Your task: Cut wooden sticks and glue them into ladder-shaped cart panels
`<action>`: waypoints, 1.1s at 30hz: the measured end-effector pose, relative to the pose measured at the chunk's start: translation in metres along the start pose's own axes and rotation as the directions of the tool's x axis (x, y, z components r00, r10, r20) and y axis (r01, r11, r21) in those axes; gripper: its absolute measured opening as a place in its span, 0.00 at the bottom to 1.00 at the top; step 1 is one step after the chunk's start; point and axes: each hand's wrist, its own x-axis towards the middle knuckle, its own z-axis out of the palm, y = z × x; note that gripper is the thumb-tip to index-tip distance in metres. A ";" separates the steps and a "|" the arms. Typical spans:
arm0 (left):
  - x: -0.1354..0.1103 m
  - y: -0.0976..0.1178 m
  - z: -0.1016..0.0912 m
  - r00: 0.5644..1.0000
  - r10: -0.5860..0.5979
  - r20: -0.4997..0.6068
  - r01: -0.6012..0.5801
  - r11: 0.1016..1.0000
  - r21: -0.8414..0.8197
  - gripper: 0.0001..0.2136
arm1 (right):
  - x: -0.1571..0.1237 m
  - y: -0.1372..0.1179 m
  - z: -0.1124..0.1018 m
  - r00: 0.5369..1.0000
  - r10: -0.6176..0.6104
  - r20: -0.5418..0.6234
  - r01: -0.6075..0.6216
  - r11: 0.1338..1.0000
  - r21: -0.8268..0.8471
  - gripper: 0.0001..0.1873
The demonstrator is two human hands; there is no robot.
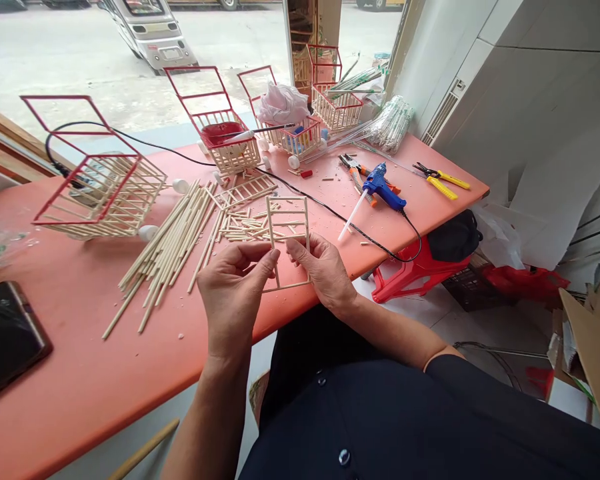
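Between my two hands I hold up a small rectangular frame of thin wooden sticks (289,212), with rungs across its upper part. The thumb and fingers of my left hand (236,290) pinch its left upright. On the right upright, my right hand (325,270) has its thumb and fingers closed. Just behind the frame lies a pile of short cut sticks (245,225). Beside it on the table rests a flat ladder-like stick panel (245,191). Long wooden sticks (173,247) are heaped to the left of my left hand.
Miniature stick carts with red handles, one at left (110,200) and one behind (233,150), stand along the pink table (105,393). A blue glue gun (385,188), orange-handled pliers (354,175) and yellow-handled pliers (443,182) lie right. A phone (10,337) is at far left.
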 end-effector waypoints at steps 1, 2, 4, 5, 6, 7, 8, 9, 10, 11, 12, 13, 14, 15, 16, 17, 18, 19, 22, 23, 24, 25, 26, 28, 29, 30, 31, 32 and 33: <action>0.000 0.000 0.000 1.000 -0.001 -0.002 0.001 1.000 -0.006 0.05 | 0.000 0.000 -0.001 1.000 0.010 0.005 -0.010 1.000 -0.008 0.26; 0.001 -0.001 0.000 1.000 -0.006 -0.001 0.006 1.000 -0.019 0.06 | 0.000 -0.001 -0.002 1.000 0.020 0.011 -0.019 1.000 -0.011 0.27; 0.002 -0.002 0.001 1.000 -0.024 0.006 0.024 0.997 -0.066 0.06 | -0.001 -0.003 -0.004 0.998 0.039 0.041 -0.038 0.999 -0.014 0.28; 0.003 -0.002 0.000 0.999 -0.037 0.013 0.038 0.995 -0.088 0.06 | -0.001 -0.004 -0.006 0.997 0.048 0.068 -0.047 0.999 -0.021 0.29; 0.005 -0.001 -0.001 0.998 -0.051 0.025 0.054 0.994 -0.098 0.06 | 0.000 -0.005 -0.009 0.994 0.056 0.099 -0.053 0.998 -0.037 0.30; 0.007 -0.001 -0.003 0.997 -0.064 0.042 0.068 0.993 -0.095 0.07 | 0.000 -0.007 -0.013 0.989 0.065 0.130 -0.057 0.997 -0.060 0.31; 0.009 0.000 -0.006 0.995 -0.077 0.060 0.082 0.994 -0.077 0.07 | 0.001 -0.009 -0.018 0.985 0.073 0.154 -0.060 0.995 -0.085 0.33; 0.012 0.002 -0.010 0.993 -0.090 0.076 0.094 0.994 -0.047 0.07 | 0.003 -0.012 -0.025 0.983 0.079 0.165 -0.062 0.992 -0.110 0.35; 0.015 0.005 -0.015 0.990 -0.106 0.094 0.107 0.994 -0.007 0.07 | 0.005 -0.015 -0.032 0.984 0.084 0.158 -0.064 0.990 -0.128 0.39; 0.018 0.007 -0.020 0.986 -0.125 0.112 0.121 0.992 0.040 0.07 | 0.008 -0.019 -0.039 0.988 0.081 0.132 -0.062 0.988 -0.143 0.42; 0.022 0.010 -0.025 0.982 -0.142 0.124 0.131 0.987 0.089 0.06 | 0.011 -0.024 -0.047 0.992 0.071 0.108 -0.053 0.985 -0.163 0.45; 0.026 0.014 -0.030 0.975 -0.163 0.154 0.141 0.980 0.144 0.06 | 0.014 -0.029 -0.054 0.994 0.050 0.094 -0.031 0.980 -0.194 0.45; 0.030 0.017 -0.035 0.968 -0.175 0.179 0.141 0.972 0.186 0.06 | 0.017 -0.035 -0.061 0.995 0.026 0.093 -0.003 0.971 -0.238 0.44; 0.035 0.020 -0.039 0.965 -0.176 0.196 0.133 0.968 0.212 0.07 | 0.021 -0.040 -0.066 0.993 0.016 0.119 0.020 0.956 -0.294 0.42; 0.039 0.023 -0.042 0.961 -0.172 0.216 0.120 0.964 0.236 0.07 | 0.024 -0.046 -0.069 0.988 0.009 0.151 0.045 0.935 -0.352 0.41; 0.044 0.027 -0.044 0.947 -0.187 0.260 0.117 0.958 0.262 0.07 | 0.028 -0.050 -0.071 0.982 0.007 0.188 0.071 0.910 -0.408 0.39; 0.049 0.030 -0.045 0.932 -0.201 0.303 0.115 0.954 0.277 0.08 | 0.031 -0.054 -0.072 0.974 0.014 0.225 0.092 0.886 -0.455 0.37; 0.053 0.033 -0.045 0.913 -0.221 0.343 0.124 0.951 0.284 0.08 | 0.035 -0.056 -0.071 0.965 0.026 0.260 0.109 0.865 -0.490 0.35; 0.065 0.040 -0.043 0.858 -0.303 0.414 0.180 0.934 0.309 0.09 | 0.043 -0.059 -0.066 0.929 0.074 0.362 0.142 0.834 -0.533 0.27; 0.069 0.041 -0.043 0.848 -0.327 0.418 0.207 0.929 0.307 0.09 | 0.045 -0.058 -0.063 0.913 0.089 0.399 0.151 0.833 -0.532 0.26; 0.072 0.042 -0.043 0.842 -0.345 0.415 0.231 0.926 0.299 0.10 | 0.046 -0.058 -0.061 0.894 0.105 0.435 0.157 0.837 -0.524 0.25; 0.076 0.041 -0.044 0.841 -0.355 0.409 0.250 0.924 0.289 0.11 | 0.047 -0.057 -0.059 0.875 0.123 0.468 0.154 0.846 -0.510 0.25; 0.079 0.041 -0.045 0.843 -0.356 0.404 0.256 0.925 0.280 0.13 | 0.048 -0.056 -0.056 0.856 0.143 0.496 0.143 0.858 -0.494 0.25; 0.085 0.039 -0.045 0.850 -0.341 0.402 0.236 0.928 0.288 0.15 | 0.048 -0.054 -0.053 0.836 0.175 0.520 0.108 0.877 -0.468 0.28; 0.087 0.039 -0.045 0.853 -0.329 0.406 0.216 0.929 0.301 0.15 | 0.048 -0.053 -0.051 0.836 0.182 0.517 0.093 0.882 -0.462 0.29; 0.089 0.039 -0.044 0.853 -0.321 0.412 0.196 0.928 0.317 0.14 | 0.048 -0.052 -0.050 0.841 0.184 0.509 0.085 0.884 -0.459 0.30; 0.091 0.041 -0.042 0.853 -0.314 0.418 0.177 0.926 0.334 0.12 | 0.048 -0.051 -0.048 0.848 0.177 0.499 0.084 0.885 -0.458 0.31; 0.092 0.044 -0.041 0.852 -0.310 0.423 0.159 0.921 0.355 0.11 | 0.049 -0.049 -0.048 0.857 0.166 0.488 0.089 0.884 -0.458 0.31; 0.094 0.047 -0.040 0.854 -0.304 0.421 0.142 0.916 0.374 0.10 | 0.050 -0.048 -0.047 0.866 0.154 0.476 0.096 0.883 -0.459 0.31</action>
